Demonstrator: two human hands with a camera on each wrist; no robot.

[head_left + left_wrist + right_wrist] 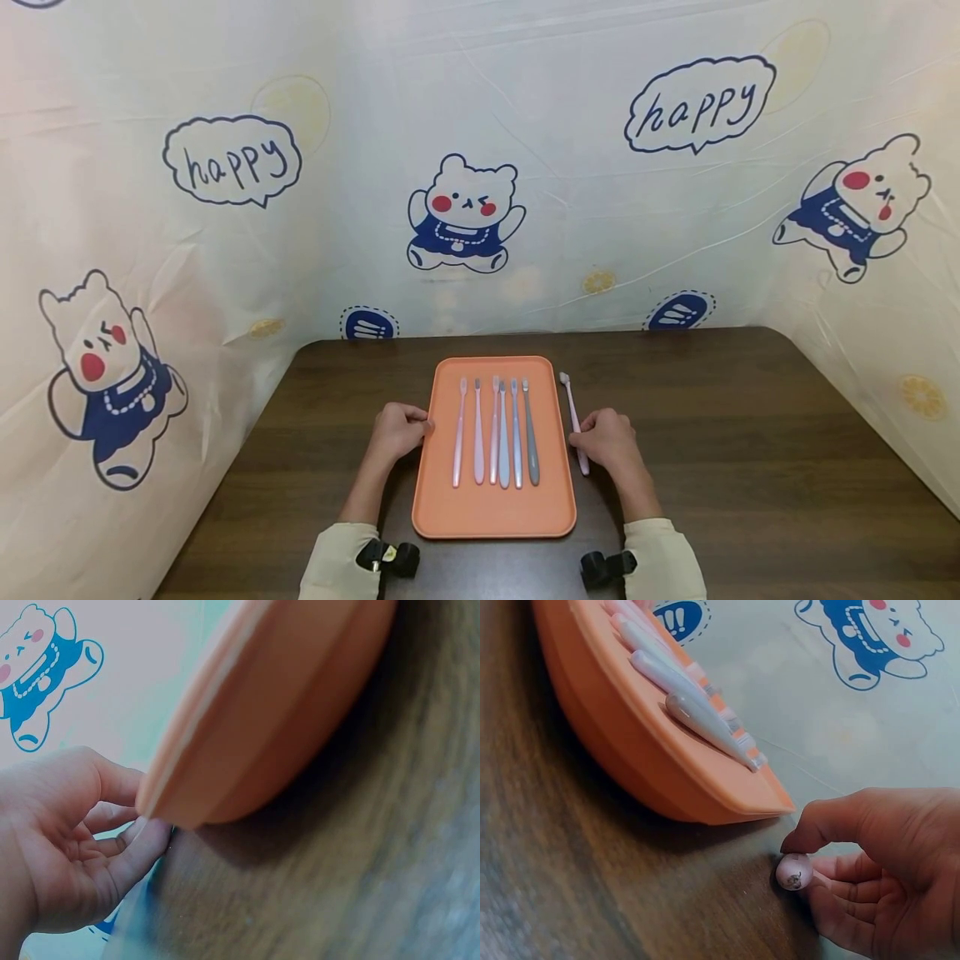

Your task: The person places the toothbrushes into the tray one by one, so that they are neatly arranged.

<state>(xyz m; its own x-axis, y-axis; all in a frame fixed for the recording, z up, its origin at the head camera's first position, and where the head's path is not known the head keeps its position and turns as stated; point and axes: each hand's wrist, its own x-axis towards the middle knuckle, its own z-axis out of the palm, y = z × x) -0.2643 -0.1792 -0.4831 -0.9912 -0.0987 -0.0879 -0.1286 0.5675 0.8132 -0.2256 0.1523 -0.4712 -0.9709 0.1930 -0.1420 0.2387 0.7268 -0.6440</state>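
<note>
Pink toothbrush (574, 421) lies on dark wooden bench (750, 433), just right of orange tray (495, 512), head pointing away from person. Right hand (611, 442) pinches its handle end, thumb and fingers (810, 832) curled round it. Left hand (397, 429) rests against tray's left rim, fingers (139, 844) curled, touching edge. Six toothbrushes (495, 433) lie side by side in tray, pink, white, blue, grey. Cartoon-bear sheet (465, 217) surrounds bench.

The tray (495, 508) looks like smooth matt plastic, the toothbrushes (504, 433) glossy plastic, the surface (750, 467) dark grained wood, the backdrop (570, 125) creased shiny plastic sheet.
</note>
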